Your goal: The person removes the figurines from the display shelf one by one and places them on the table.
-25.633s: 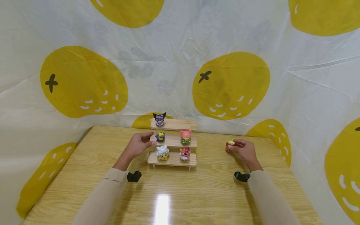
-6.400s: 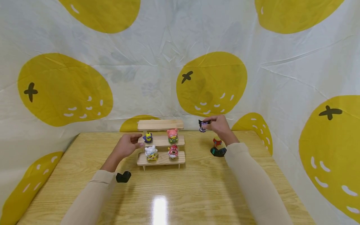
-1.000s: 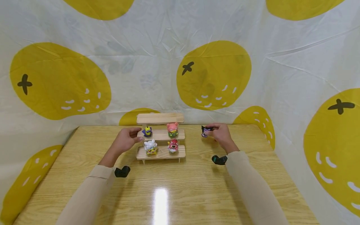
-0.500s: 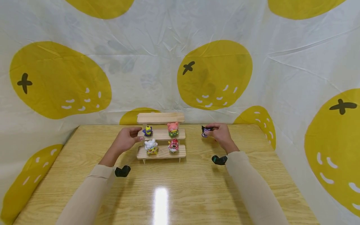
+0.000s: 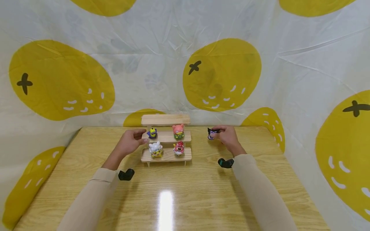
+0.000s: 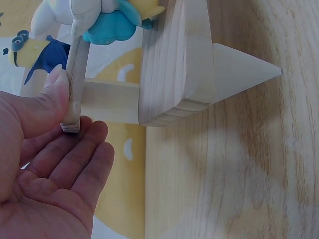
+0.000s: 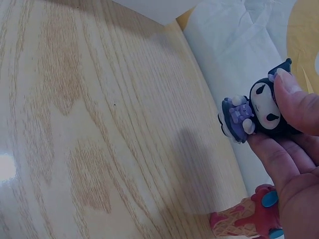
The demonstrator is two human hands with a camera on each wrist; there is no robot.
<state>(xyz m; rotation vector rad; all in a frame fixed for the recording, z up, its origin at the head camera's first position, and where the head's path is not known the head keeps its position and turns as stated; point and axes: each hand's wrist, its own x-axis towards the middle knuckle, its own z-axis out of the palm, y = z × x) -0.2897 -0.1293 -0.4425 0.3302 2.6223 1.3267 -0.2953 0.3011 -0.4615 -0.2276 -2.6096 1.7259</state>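
My right hand (image 5: 228,137) pinches a small black-and-purple figurine (image 5: 212,134) with pointed black ears, right of the wooden display stand (image 5: 166,119). In the right wrist view the figurine's white face and purple dress show between thumb and fingers. The left hand (image 5: 128,141) grips the left end of the stand's middle board, thumb above and fingers below. A yellow figurine with a blue cape (image 5: 152,132) and a pink eared figurine (image 5: 178,131) stand on that board. On the lowest board are a white-hooded yellow figurine (image 5: 156,149) and a pink-and-red one (image 5: 179,148).
A red figurine on a waffle-patterned base (image 7: 244,219) is on the table below the right hand, mostly hidden in the head view. Black wrist devices (image 5: 126,175) show below both hands. A fruit-printed curtain (image 5: 150,70) rises behind the wooden table (image 5: 190,195).
Earlier the right hand held the red figurine; later it took the black-and-purple figurine off the top board and lowered it slightly. Over the last second both hands stay nearly still.
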